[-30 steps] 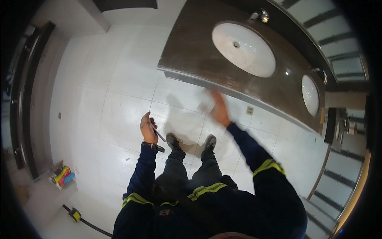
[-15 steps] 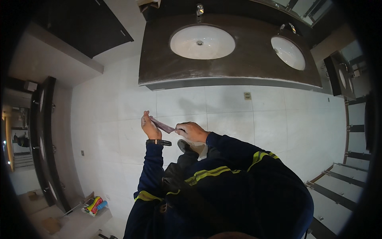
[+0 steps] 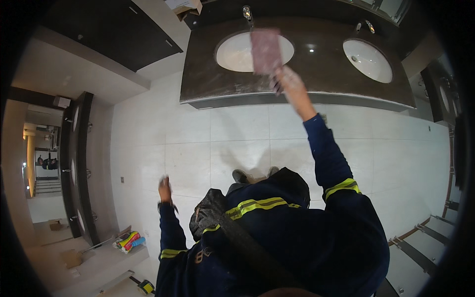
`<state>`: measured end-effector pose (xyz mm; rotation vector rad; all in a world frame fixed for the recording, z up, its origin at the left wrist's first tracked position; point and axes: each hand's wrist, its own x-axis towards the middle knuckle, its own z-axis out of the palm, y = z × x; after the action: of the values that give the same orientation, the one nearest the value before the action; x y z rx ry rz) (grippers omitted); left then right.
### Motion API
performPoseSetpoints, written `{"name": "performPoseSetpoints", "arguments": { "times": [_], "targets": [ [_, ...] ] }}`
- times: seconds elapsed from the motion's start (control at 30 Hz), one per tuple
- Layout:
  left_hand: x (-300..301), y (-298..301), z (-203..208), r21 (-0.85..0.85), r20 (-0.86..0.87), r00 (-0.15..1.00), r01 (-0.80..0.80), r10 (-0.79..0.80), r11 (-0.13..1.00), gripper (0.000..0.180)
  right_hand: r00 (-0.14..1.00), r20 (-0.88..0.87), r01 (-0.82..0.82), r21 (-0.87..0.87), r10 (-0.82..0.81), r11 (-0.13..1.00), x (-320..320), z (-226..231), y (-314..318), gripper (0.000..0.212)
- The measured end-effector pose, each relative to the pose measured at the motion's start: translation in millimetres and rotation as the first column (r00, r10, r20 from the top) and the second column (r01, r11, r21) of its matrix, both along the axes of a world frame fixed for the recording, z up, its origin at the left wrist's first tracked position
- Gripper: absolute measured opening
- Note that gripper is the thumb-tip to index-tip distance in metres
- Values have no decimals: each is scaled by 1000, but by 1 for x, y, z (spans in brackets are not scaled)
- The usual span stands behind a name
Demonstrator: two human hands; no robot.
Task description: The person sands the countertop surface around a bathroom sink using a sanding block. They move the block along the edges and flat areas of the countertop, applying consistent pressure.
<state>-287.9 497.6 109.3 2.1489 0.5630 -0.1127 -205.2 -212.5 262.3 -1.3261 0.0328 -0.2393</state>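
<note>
My right arm is stretched forward, and my right hand (image 3: 289,83) grips one end of a reddish-purple rectangular sheet (image 3: 266,51). The sheet looks like sandpaper and has pale dust on it. It hangs over the right part of the nearer white oval sink (image 3: 232,53) and hides some of the basin. Motion blurs both the sheet and the hand. My left hand (image 3: 165,189) is down over the tiled floor at the left, holding nothing that I can see. Its fingers are smeared.
The dark countertop (image 3: 316,81) has whitish dust along its front edge and carries a second oval sink (image 3: 367,60). Chrome taps (image 3: 248,15) stand behind. A large mirror (image 3: 44,163) is at the left, with a colourful bag (image 3: 129,241) on the ledge below. Pale tiles (image 3: 237,123) cover the floor.
My right hand has swung forward and up with the sheet, from near my waist to above the sink. My left hand has let go of the sheet and dropped back left.
</note>
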Motion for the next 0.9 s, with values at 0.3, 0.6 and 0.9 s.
{"name": "performPoseSetpoints", "arguments": {
  "times": [0.3, 0.6, 0.9],
  "targets": [
    [-255, -55, -55, -204, -645, 763, -130, -33, 970, 61, 799, -597, -207, -393, -77, 896, -23, -238, -50, 47],
    [-121, -71, -25, -255, -361, 932, -58, -39, 965, 57, 944, -292, 52, -331, -154, 942, 85, -183, 43, 29],
    [-104, -1, -43, -274, -408, 912, -78, -42, 959, 53, 985, 12, 165, -312, -169, 936, 114, -133, 167, 39]
  ]
}}
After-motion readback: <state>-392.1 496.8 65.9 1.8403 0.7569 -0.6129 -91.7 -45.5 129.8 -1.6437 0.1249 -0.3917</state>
